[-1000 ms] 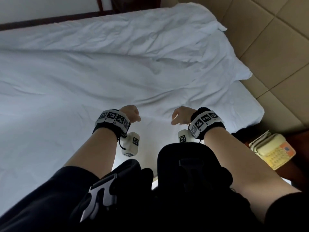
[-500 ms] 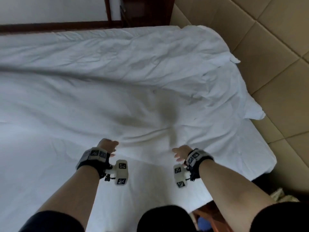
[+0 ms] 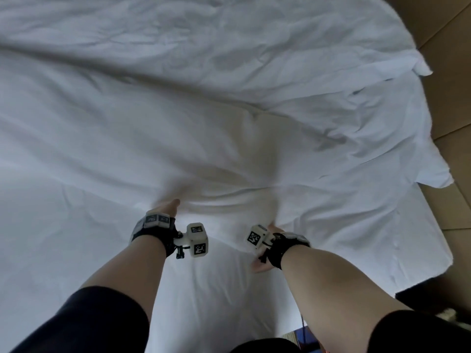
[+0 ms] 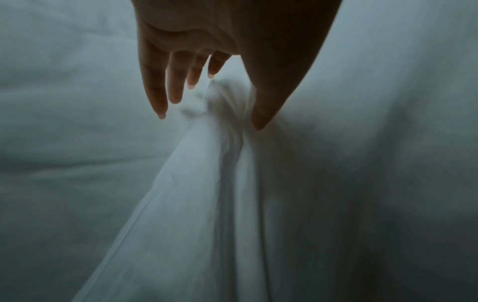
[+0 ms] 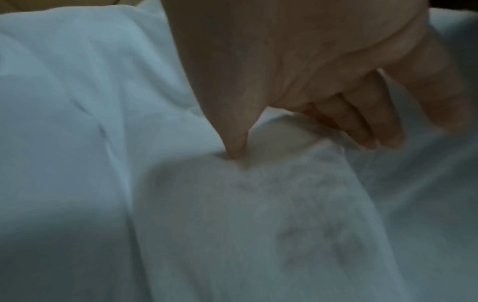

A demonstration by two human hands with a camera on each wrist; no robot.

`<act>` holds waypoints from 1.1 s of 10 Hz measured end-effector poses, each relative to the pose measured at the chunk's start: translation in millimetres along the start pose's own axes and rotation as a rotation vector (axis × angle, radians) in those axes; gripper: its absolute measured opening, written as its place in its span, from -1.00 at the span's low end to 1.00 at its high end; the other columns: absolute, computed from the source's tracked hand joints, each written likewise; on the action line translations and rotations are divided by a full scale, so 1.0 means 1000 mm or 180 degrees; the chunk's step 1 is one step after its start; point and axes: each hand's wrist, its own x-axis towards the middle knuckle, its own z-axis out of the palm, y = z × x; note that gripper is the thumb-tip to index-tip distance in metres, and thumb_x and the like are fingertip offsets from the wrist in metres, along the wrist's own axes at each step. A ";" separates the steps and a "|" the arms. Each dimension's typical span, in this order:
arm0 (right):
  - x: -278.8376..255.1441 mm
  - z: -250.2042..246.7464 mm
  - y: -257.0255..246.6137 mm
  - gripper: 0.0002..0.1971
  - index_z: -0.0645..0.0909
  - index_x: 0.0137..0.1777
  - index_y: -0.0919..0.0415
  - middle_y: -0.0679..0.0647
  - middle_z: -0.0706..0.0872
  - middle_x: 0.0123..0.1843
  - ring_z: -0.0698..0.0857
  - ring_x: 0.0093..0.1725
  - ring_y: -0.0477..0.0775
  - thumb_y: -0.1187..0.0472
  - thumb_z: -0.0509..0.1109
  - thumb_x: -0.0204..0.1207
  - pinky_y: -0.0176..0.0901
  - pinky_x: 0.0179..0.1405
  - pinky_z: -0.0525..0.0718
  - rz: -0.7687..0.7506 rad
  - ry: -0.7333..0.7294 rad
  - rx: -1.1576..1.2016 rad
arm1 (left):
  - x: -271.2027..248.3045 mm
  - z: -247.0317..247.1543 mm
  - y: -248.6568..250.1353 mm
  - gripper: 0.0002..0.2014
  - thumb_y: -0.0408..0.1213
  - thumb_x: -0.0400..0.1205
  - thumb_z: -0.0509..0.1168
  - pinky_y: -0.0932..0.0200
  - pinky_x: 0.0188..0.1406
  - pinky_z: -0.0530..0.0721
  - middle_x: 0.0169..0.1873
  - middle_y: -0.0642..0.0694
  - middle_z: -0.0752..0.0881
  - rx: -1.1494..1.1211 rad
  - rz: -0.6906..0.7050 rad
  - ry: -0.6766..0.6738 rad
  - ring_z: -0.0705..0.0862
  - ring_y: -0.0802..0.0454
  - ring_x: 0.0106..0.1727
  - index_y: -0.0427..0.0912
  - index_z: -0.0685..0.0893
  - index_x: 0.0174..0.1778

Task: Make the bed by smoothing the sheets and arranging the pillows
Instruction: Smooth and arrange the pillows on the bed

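Tan padded wall (image 3: 453, 98) flanks the bed (image 3: 216, 296) at 3 o'clock. A rumpled sheet (image 3: 229, 128) covers most of the bed, its hem at 6 o'clock. The left hand (image 4: 207, 30) seems to pinch a gathered ridge between thumb and near-straight fingers (image 4: 175, 85). The right hand (image 5: 297, 61) nips the hem, thumb on top. Uneven tugs would likely skew the sheet or drag its 3 o'clock corner off, and such thin grips may slip.

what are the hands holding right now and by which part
The sheet. The left hand pinches a bunched ridge of it between thumb and fingers; the right hand pinches a raised fold the same way.
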 end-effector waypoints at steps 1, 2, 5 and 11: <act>-0.064 0.006 -0.039 -0.39 0.52 0.21 -0.13 0.00 0.58 0.36 0.53 0.35 0.18 -0.46 0.23 0.26 0.14 0.37 0.51 -0.0110 0.0379 0.0133 | 0.008 -0.001 -0.004 -0.32 0.42 0.15 0.33 -0.21 0.07 0.72 -0.07 -0.18 0.66 -0.0346 0.0013 -0.0247 0.75 -0.18 -0.01 0.03 0.56 0.05; -0.086 0.010 -0.052 -0.36 0.10 0.63 0.03 0.11 0.27 0.63 0.52 0.27 0.05 -0.21 0.05 0.61 -0.11 0.12 0.69 -0.0293 0.0207 0.0257 | -0.006 0.002 -0.002 -0.40 0.33 0.32 0.41 0.01 -0.25 0.73 -0.03 -0.10 0.67 -0.0966 -0.0075 -0.0376 0.70 -0.06 -0.07 -0.02 0.56 0.09; -0.164 -0.046 -0.081 -0.51 0.06 0.67 0.03 0.06 0.09 0.70 0.05 0.68 0.13 0.11 -0.07 0.76 0.08 0.64 0.11 -0.0457 0.1286 -0.1040 | -0.038 -0.008 0.020 -0.51 0.10 0.24 0.55 0.11 -0.47 0.63 -0.31 -0.05 0.55 -0.2155 0.0063 -0.0968 0.62 -0.05 -0.45 -0.10 0.61 -0.06; -0.216 -0.246 -0.145 -0.83 0.27 -0.30 -0.05 0.09 0.44 0.04 0.42 -0.35 -0.02 -0.04 0.09 0.48 -0.09 -0.21 0.52 -0.1758 0.1604 0.4335 | -0.232 -0.007 0.142 -0.61 -0.06 0.70 0.15 0.23 -0.38 0.70 0.23 -0.11 0.69 -0.2784 0.1023 -0.0683 0.68 -0.04 -0.01 -0.16 0.53 0.39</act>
